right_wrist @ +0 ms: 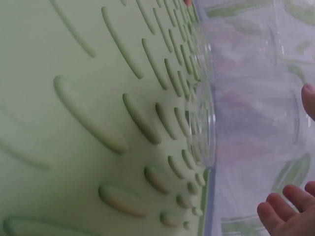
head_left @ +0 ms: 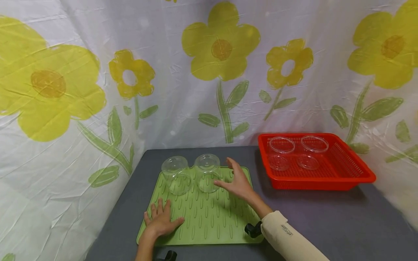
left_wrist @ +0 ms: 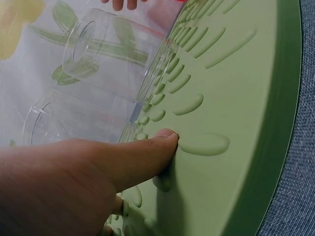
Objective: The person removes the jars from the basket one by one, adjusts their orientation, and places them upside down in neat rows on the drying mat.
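Observation:
A green ribbed drying mat [head_left: 209, 221] lies on the grey table. Two clear glass jars stand upside down at its far side: the left jar [head_left: 176, 174] and the right jar [head_left: 207, 172]. My left hand [head_left: 160, 218] rests flat on the mat's near left part, fingers spread; its thumb [left_wrist: 142, 155] presses the ribs. My right hand [head_left: 236, 181] hovers open just right of the right jar [right_wrist: 251, 120], fingers spread and apart from the glass. The right fingertips [right_wrist: 283, 209] show beside that jar in the right wrist view.
A red perforated basket [head_left: 339, 174] stands at the back right, holding two upright clear jars [head_left: 281, 152] [head_left: 313, 150]. Floral curtains wall in the table on the left, back and right. Bare grey tabletop [head_left: 326, 224] lies in front of the basket.

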Demonstrator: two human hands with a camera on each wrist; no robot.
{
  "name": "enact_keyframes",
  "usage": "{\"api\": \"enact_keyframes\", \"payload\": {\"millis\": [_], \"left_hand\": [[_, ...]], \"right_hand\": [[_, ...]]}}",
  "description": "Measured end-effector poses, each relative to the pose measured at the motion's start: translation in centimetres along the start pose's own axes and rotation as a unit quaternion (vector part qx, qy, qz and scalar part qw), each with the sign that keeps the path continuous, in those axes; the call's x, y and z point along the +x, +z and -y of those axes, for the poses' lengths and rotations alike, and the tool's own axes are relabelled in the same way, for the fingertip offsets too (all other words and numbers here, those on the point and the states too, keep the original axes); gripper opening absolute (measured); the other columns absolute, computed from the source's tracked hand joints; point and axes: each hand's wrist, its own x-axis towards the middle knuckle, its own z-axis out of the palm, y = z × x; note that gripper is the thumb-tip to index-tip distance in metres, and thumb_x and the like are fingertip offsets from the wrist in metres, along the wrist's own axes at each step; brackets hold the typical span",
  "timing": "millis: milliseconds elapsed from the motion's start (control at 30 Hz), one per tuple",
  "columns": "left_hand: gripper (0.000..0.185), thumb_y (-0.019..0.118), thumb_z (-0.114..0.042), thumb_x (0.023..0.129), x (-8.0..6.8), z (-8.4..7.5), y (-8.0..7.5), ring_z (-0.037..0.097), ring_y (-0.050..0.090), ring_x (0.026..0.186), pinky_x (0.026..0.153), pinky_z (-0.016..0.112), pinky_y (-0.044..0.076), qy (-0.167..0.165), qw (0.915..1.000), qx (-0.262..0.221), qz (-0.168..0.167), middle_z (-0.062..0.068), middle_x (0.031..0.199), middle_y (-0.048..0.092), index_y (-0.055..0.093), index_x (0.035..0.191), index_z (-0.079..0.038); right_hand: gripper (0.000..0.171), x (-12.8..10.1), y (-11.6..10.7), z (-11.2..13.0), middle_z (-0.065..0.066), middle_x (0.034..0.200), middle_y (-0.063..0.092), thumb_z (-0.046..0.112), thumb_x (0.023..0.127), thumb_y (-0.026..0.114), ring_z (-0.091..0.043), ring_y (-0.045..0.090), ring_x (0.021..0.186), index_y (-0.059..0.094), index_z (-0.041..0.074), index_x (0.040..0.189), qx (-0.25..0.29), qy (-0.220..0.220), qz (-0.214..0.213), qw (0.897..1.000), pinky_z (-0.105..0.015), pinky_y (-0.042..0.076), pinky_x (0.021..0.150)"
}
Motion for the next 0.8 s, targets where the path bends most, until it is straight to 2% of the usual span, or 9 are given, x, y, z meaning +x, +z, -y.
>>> {"api": "enact_keyframes", "payload": {"millis": [200,367,567,700,800], "left_hand": [[0.11,0.064,-0.066,0.09,0.4,1.0,0.5,0.061,-0.014,0.15,0.112,0.077,-0.017,0.007,0.9999,-0.012,-0.004,0.037,0.165,-0.006,0.017,0.16,0.005],[0.12,0.066,-0.073,0.083,1.4,2.0,0.7,0.062,-0.014,0.149,0.111,0.079,-0.016,0.012,0.9998,-0.013,-0.009,0.037,0.165,-0.007,0.019,0.159,0.006],[0.121,0.064,-0.076,0.083,1.6,2.2,0.9,0.06,-0.016,0.15,0.111,0.078,-0.017,0.007,0.9999,-0.014,0.001,0.034,0.166,-0.009,0.017,0.161,0.003],[0.12,0.065,-0.075,0.083,1.5,2.1,1.0,0.061,-0.015,0.149,0.111,0.079,-0.016,0.007,0.9999,-0.014,-0.002,0.035,0.165,-0.008,0.018,0.16,0.004],[0.121,0.068,-0.073,0.082,1.5,2.2,1.1,0.062,-0.013,0.149,0.111,0.079,-0.015,0.009,0.9999,-0.013,-0.006,0.036,0.165,-0.007,0.019,0.16,0.006]], "right_hand": [[0.093,-0.5,-1.2,0.3,-0.016,0.154,0.047,0.03,0.082,0.087,-0.035,0.045,0.142,0.036,0.005,0.156,-0.02,-0.022,-0.031,0.999,-0.055,0.042,0.114],[0.079,-0.8,-2.8,0.6,-0.019,0.147,0.053,0.024,0.084,0.085,-0.036,0.051,0.135,0.045,0.003,0.149,-0.019,-0.068,-0.077,0.995,-0.057,0.045,0.11],[0.065,-0.9,-5.1,0.3,-0.018,0.135,0.061,0.017,0.087,0.082,-0.034,0.058,0.124,0.052,0.002,0.142,-0.004,-0.113,-0.155,0.981,-0.054,0.051,0.1],[0.057,-0.4,-7.0,-0.2,-0.017,0.127,0.063,0.015,0.088,0.08,-0.031,0.059,0.116,0.056,0.003,0.138,0.006,-0.109,-0.206,0.973,-0.047,0.05,0.094],[0.055,0.2,-8.6,-0.7,-0.019,0.123,0.063,0.014,0.087,0.081,-0.033,0.058,0.113,0.058,0.001,0.135,-0.003,-0.1,-0.243,0.965,-0.047,0.047,0.094]]}}
